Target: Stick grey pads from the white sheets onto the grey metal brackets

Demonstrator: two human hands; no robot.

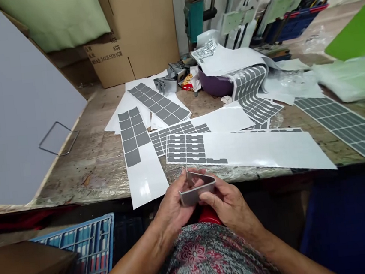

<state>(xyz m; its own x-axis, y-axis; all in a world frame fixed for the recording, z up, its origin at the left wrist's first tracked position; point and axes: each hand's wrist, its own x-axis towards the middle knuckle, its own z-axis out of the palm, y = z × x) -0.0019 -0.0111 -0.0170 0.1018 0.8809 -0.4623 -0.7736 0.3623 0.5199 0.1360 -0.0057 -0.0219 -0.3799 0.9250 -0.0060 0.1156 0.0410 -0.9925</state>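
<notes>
Between my hands, just off the table's front edge, is a bent grey metal bracket (197, 192) with a V-like profile. My left hand (173, 204) cups its left side, fingers curled round it. On the other side, my right hand (229, 199) grips the bracket with the thumb on its near face. Beyond them on the table lies a white backing sheet with notched grey stickers (195, 148), partly peeled bare. To the left, another sheet holds squarish grey stickers (133, 135). Several similar metal brackets (166, 84) are piled farther back.
A purple bowl (214, 84) with sticker sheets draped over it stands at the back. Behind are a cardboard box (143, 33) and a teal machine column (194, 21). More grey stickers (345, 121) lie at right. A blue crate (92, 244) sits below left.
</notes>
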